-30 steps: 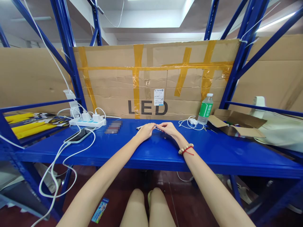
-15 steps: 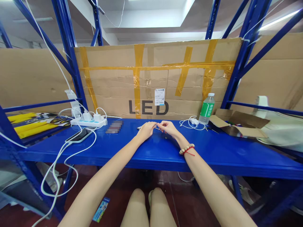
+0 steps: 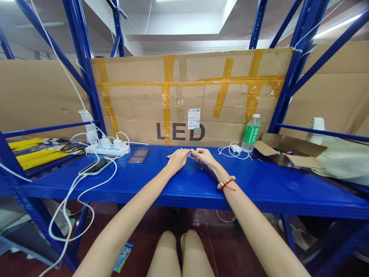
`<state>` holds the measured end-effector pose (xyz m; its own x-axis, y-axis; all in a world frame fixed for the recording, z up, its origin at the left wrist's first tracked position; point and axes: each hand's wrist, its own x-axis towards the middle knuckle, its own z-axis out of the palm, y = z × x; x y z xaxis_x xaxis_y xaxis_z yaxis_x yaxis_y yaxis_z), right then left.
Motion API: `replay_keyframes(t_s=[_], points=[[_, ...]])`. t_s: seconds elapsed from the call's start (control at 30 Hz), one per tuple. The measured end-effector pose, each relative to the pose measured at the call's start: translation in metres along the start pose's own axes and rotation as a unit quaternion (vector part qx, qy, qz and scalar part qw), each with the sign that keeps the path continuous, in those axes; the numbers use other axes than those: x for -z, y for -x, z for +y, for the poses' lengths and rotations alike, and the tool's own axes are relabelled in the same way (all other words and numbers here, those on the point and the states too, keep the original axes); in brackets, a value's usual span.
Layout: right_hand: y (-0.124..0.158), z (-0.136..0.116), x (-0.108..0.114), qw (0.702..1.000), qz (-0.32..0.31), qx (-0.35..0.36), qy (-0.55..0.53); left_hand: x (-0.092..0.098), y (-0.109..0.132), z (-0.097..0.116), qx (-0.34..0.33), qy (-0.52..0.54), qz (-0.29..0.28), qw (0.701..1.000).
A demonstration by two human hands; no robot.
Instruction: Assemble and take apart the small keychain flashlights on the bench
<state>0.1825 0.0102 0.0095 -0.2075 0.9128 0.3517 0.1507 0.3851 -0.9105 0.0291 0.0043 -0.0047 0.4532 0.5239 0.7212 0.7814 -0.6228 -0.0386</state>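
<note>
Over the back middle of the blue table (image 3: 184, 184), my left hand (image 3: 179, 159) has its fingers closed and pointing right. My right hand (image 3: 203, 155), with a beaded bracelet (image 3: 226, 182) on its wrist, pinches close to the left fingertips. Whatever small item sits between the two hands is too small and too covered to make out. A thin silvery piece (image 3: 169, 156) pokes out on the left side of my left hand. Just below my right hand, a tiny metallic bit (image 3: 201, 168) lies on the tabletop.
To the left are a white power strip (image 3: 108, 149) with chargers, a phone (image 3: 96, 166) and trailing white cables (image 3: 65, 209). At right stand a green-labelled bottle (image 3: 251, 133), a coiled white cable (image 3: 233, 151) and an open cardboard box (image 3: 288, 152). A tall cardboard sheet (image 3: 138, 104) backs the table.
Both hands stay in nearly the same place, fingertips together. The right fingers have shifted very slightly; the whole view has moved a little.
</note>
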Motion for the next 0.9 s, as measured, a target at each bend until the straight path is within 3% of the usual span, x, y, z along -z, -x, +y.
replay_keyframes(t_s=[0.37, 0.9], points=[[0.0017, -0.0034, -0.0034, 0.999, 0.017, -0.021, -0.042, -0.001, -0.0028, -0.0006, 0.017, 0.023, 0.02, 0.999], [-0.0024, 0.0007, -0.0009, 0.996, 0.068, 0.032, -0.041, 0.0008, -0.0048, -0.0011, 0.061, 0.074, 0.037, 0.995]])
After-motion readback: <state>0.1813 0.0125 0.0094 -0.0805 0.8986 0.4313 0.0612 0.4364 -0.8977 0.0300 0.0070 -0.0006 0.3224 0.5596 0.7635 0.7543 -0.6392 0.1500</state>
